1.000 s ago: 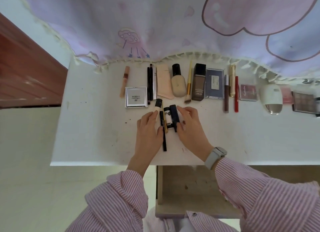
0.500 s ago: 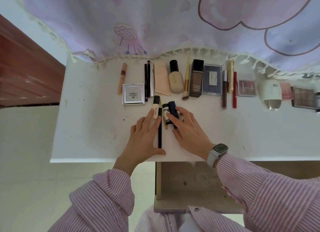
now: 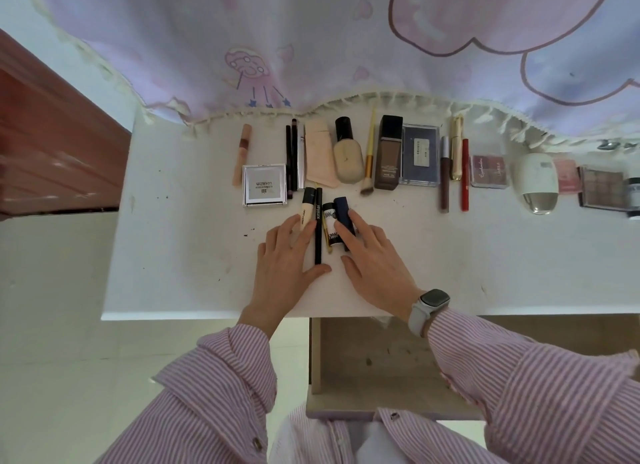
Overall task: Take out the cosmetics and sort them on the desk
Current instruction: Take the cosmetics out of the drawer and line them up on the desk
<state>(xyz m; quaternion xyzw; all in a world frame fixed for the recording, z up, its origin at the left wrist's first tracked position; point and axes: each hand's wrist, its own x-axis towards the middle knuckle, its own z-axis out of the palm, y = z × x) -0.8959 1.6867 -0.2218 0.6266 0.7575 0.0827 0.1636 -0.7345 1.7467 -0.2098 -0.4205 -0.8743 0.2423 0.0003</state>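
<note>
Your left hand (image 3: 287,256) lies flat with straight fingers on a beige concealer tube (image 3: 307,209), and your right hand (image 3: 372,256) rests flat-fingered on a navy lipstick (image 3: 343,211). Both sit mid-front on the scuffed white desk (image 3: 180,249). Behind them a row of cosmetics (image 3: 388,152) lines the back edge under a fringed pastel curtain (image 3: 311,41), with pale floor (image 3: 52,325) to your left.

Bright, even daylight, soft shadows under hands; strong fisheye bend at edges, desk (image 3: 180,242) rim curves; wood at far left blurred, centre sharp, no glare
</note>
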